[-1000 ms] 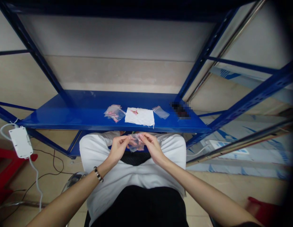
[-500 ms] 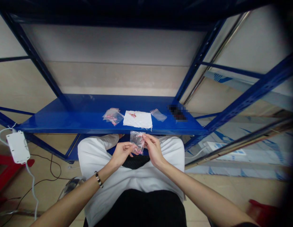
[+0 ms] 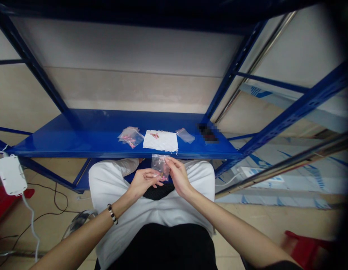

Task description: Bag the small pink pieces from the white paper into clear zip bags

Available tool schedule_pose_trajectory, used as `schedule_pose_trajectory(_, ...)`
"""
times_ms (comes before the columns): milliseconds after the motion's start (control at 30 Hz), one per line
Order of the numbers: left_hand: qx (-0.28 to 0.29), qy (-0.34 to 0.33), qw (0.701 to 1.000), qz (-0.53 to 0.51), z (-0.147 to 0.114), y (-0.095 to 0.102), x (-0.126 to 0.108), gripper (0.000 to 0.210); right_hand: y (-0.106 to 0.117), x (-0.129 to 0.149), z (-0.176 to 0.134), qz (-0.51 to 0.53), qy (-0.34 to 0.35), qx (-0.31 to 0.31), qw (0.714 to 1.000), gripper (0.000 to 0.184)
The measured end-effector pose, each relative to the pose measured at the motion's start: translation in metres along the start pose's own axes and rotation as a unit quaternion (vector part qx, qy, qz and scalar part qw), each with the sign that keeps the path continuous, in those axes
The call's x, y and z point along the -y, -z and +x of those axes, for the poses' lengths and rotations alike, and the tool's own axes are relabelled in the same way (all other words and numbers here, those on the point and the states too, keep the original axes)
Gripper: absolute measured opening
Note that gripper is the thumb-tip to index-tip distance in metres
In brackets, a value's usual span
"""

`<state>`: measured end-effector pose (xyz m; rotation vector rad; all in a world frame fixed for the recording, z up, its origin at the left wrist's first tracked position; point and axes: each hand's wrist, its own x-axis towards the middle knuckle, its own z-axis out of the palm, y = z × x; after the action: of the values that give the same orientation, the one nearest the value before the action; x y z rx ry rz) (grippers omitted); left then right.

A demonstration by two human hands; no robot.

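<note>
Between my two hands, just in front of the shelf edge, is a small clear zip bag [image 3: 159,164] with several small pink pieces at its bottom. My left hand [image 3: 146,180] pinches the bag's lower left side. The fingers of my right hand [image 3: 177,172] are closed on its right side near the top. On the shelf beyond lies a white cloth [image 3: 162,143] with a few small pink pieces [image 3: 154,135] on it. To its left is a pile of clear bags [image 3: 130,137] holding pink pieces. Flat clear bags [image 3: 186,135] lie to its right.
The blue metal shelf [image 3: 92,125] spans the space before me, with uprights at both ends. A pixelated dark object [image 3: 208,133] lies at its right. A white power box [image 3: 11,174] with cables hangs at left. Red stools [image 3: 304,247] stand on the floor.
The view has shifted slightly, so the scene sits a little further left. Both hands still hold the bag, with only small finger movements.
</note>
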<state>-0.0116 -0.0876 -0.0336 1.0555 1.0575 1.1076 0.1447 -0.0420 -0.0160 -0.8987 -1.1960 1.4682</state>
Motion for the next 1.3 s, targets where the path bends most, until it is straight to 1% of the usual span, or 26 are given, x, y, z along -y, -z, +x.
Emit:
schedule_pose_trajectory(67,-0.013,-0.007,1.000,0.002,-0.001,0.000,-0.002,0.042,-0.002,0.002,-0.001,-0.001,-0.024,0.026,0.999,0.035)
schedule_pose_trajectory(133,-0.018,-0.018,1.000,0.008,-0.001,0.002,-0.005,0.039,-0.002,0.001,-0.001,-0.014,-0.036,0.037,0.999,0.034)
schedule_pose_trajectory(267,-0.006,-0.022,1.000,0.013,0.000,0.004,-0.005,0.039,-0.003,-0.001,0.000,-0.041,-0.027,0.029,0.998,0.031)
schedule_pose_trajectory(367,0.017,-0.022,0.999,0.026,0.000,0.004,-0.002,0.039,-0.004,-0.001,0.000,-0.062,-0.003,0.022,0.998,0.030)
schedule_pose_trajectory(467,0.024,-0.032,0.998,0.053,0.000,0.004,0.000,0.035,-0.006,0.001,-0.001,-0.062,0.000,0.032,0.998,0.030)
schedule_pose_trajectory(600,0.015,-0.035,0.996,0.075,-0.001,0.004,-0.003,0.034,-0.008,0.003,-0.003,-0.043,-0.019,0.044,0.998,0.034)
schedule_pose_trajectory(733,-0.022,-0.052,0.996,0.072,0.001,0.010,-0.015,0.033,-0.004,0.003,0.000,-0.025,-0.009,0.039,0.999,0.040)
schedule_pose_trajectory(833,-0.076,-0.077,0.991,0.074,0.004,0.022,-0.028,0.032,0.001,0.003,0.005,-0.009,-0.004,0.038,0.999,0.043)
schedule_pose_trajectory(933,-0.128,-0.110,0.982,0.083,0.008,0.041,-0.043,0.033,0.004,0.004,0.008,-0.003,-0.004,0.039,0.999,0.041)
schedule_pose_trajectory(1033,-0.162,-0.144,0.972,0.095,0.013,0.060,-0.062,0.037,0.007,0.007,0.009,-0.001,-0.001,0.039,0.999,0.040)
schedule_pose_trajectory(1133,-0.176,-0.160,0.964,0.119,0.026,0.079,-0.083,0.047,0.008,0.009,0.010,-0.004,0.002,0.045,0.999,0.040)
schedule_pose_trajectory(1167,-0.168,-0.161,0.963,0.134,0.033,0.086,-0.090,0.049,0.009,0.010,0.010,-0.007,0.002,0.047,0.999,0.041)
schedule_pose_trajectory(1233,-0.153,-0.160,0.961,0.166,0.047,0.099,-0.103,0.042,0.009,0.012,0.011,-0.011,0.002,0.048,0.999,0.042)
schedule_pose_trajectory(1300,-0.165,-0.155,0.954,0.195,0.062,0.110,-0.113,0.036,0.009,0.013,0.011,-0.016,0.001,0.045,0.999,0.043)
